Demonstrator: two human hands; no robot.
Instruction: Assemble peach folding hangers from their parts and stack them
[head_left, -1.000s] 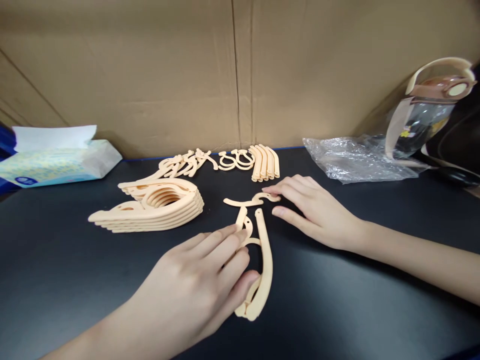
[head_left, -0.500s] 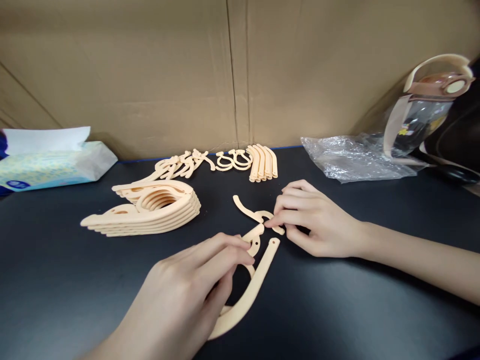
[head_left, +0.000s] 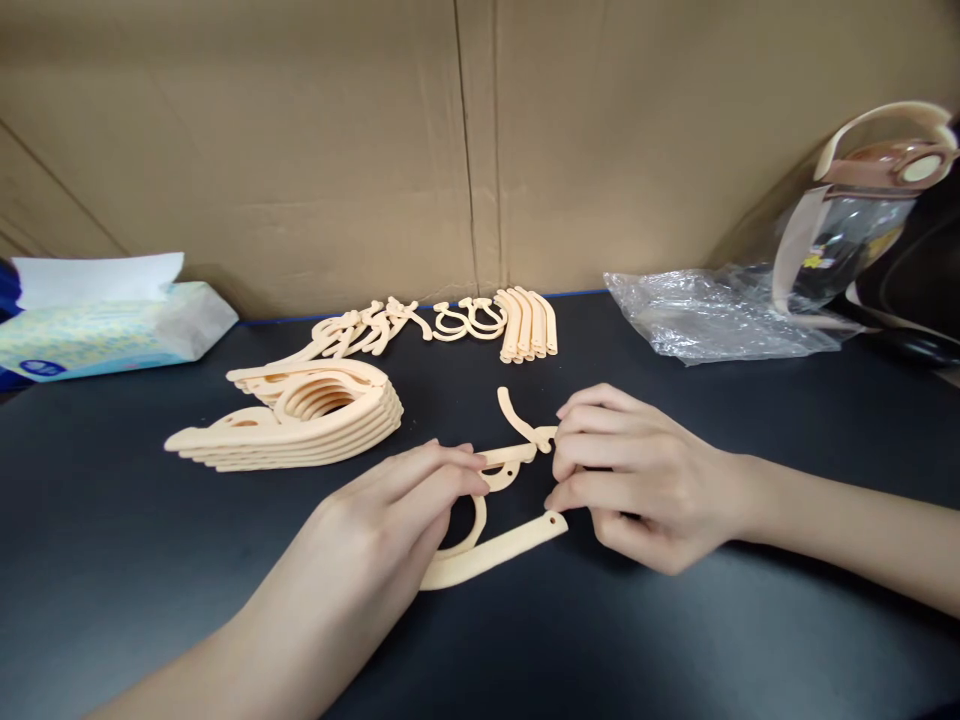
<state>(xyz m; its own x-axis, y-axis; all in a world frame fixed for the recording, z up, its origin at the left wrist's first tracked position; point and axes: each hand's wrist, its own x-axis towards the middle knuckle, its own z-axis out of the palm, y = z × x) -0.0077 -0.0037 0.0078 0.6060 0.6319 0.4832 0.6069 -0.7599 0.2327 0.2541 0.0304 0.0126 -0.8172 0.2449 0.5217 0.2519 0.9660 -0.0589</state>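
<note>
A cream plastic folding hanger [head_left: 495, 550] lies on the black table in front of me, its two arms folded toward the right. My left hand [head_left: 390, 540] grips it from the left, fingers over the upper arm and ring; the palm hides part of it. My right hand [head_left: 645, 480] is at its right side with fingers curled. Its index fingertip touches the holed end of the lower arm, while the other fingers cover part of a cream hook piece [head_left: 517, 415] by the upper arm's end. Whether that hook is joined on, I cannot tell.
A stack of folded hangers [head_left: 300, 430] stands at left. Behind lie loose hook pieces [head_left: 367, 328], rings [head_left: 469, 318] and a row of arm pieces [head_left: 526, 325]. A tissue pack [head_left: 112, 325], clear plastic bag [head_left: 720, 315] and water bottle [head_left: 862, 230] flank them.
The hanger has turned clockwise, its arm ends now pointing more to the right. The hook piece has shifted right, and my right hand has moved down to the lower arm's end.
</note>
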